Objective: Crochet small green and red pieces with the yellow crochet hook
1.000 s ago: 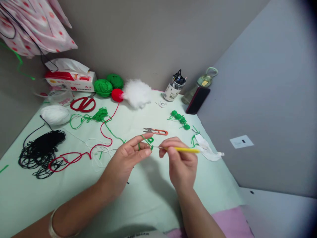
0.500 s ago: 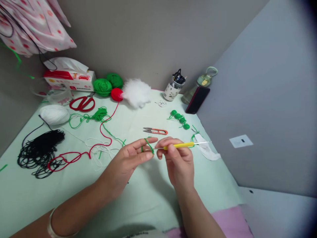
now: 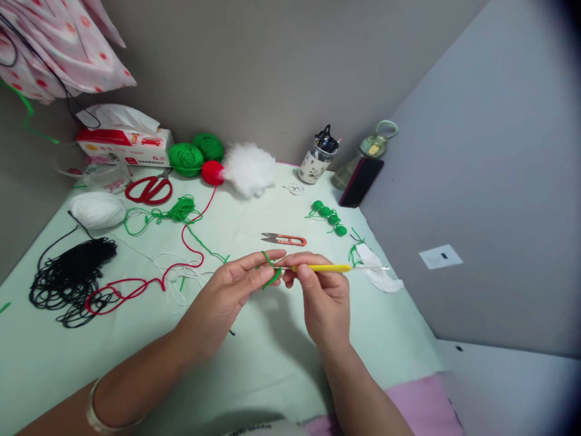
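— What fills the scene?

— A pale green worktop (image 3: 68, 369), where a tangled heap of black yarn (image 3: 75, 269) sprawls well left of the orange snips (image 3: 282, 237) and fluffy white fibre (image 3: 249, 169) sits beyond them.

— And the hands?

— The left hand (image 3: 229, 287), on the near left side of the snips, pinches green yarn work. The right hand (image 3: 324, 293), to their near right, has its grip closed round a yellow-handled crochet hook (image 3: 327, 267).

— Which way does the hook point?

— Its long axis runs nearly level, left to right, on the near side of the snips. One slim metal end aims left at the green yarn work (image 3: 273, 279); the other extends right beyond the smooth, straight handle.

— And the smallest piece?

— A short, curved strip of yarn, also nearer than the snips.

— Any change?

— Half a second earlier the hook sloped up toward the right; now it has levelled, and more of the green strip shows.
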A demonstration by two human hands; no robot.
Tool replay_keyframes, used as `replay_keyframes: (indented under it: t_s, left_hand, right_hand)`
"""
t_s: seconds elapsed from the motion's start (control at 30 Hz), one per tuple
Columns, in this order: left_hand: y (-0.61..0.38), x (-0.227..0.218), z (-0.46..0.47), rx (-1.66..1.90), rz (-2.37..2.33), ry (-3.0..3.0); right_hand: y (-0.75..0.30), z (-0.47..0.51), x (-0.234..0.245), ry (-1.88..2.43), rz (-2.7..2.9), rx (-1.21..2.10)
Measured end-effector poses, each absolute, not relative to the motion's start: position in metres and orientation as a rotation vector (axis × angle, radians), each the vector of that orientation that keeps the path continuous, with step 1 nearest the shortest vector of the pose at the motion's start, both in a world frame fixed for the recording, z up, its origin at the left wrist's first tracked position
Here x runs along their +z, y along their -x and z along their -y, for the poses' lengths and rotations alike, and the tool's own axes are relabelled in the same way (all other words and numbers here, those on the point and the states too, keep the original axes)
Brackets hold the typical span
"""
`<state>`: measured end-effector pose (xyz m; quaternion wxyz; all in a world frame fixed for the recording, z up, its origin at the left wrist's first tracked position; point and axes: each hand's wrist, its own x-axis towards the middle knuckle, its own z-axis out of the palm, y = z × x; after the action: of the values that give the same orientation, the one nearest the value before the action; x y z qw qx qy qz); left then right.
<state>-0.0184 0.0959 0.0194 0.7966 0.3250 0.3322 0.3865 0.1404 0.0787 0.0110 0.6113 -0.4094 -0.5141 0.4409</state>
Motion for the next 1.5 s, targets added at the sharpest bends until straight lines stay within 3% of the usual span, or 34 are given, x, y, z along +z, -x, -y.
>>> replay_keyframes:
  t_s: [0.2,0.27,0.5,0.73,0.97,1.2,1.4,1.5]
  left_hand:
    - [0.013,0.013,-0.093,0.89,-0.731,-0.587]
    - [0.014,0.012,-0.095,0.871,-0.672,-0.531]
    - [0.018,0.015,-0.097,0.945,-0.814,-0.643]
    - [0.009,0.014,-0.09,0.902,-0.699,-0.523]
    - [0.019,0.018,-0.096,0.934,-0.783,-0.651]
    - [0.012,0.016,-0.088,0.902,-0.735,-0.631]
    - [0.019,0.02,-0.098,0.817,-0.638,-0.603]
    - [0.021,0.022,-0.1,0.812,-0.634,-0.627]
  right_hand:
    - [-0.136,-0.069,0.004,1.037,1.783,0.237]
    - [-0.139,-0.07,0.004,1.032,1.812,0.163]
    - [-0.146,-0.081,0.017,0.981,1.233,0.811]
    - [-0.138,-0.07,0.008,1.051,1.731,0.222]
    - [-0.149,-0.083,0.017,0.977,1.18,0.853]
    - [-0.134,-0.069,0.009,1.042,1.681,0.225]
    - [-0.142,-0.08,0.008,0.978,1.206,0.868]
    - [-0.144,-0.083,0.008,0.979,1.079,1.028]
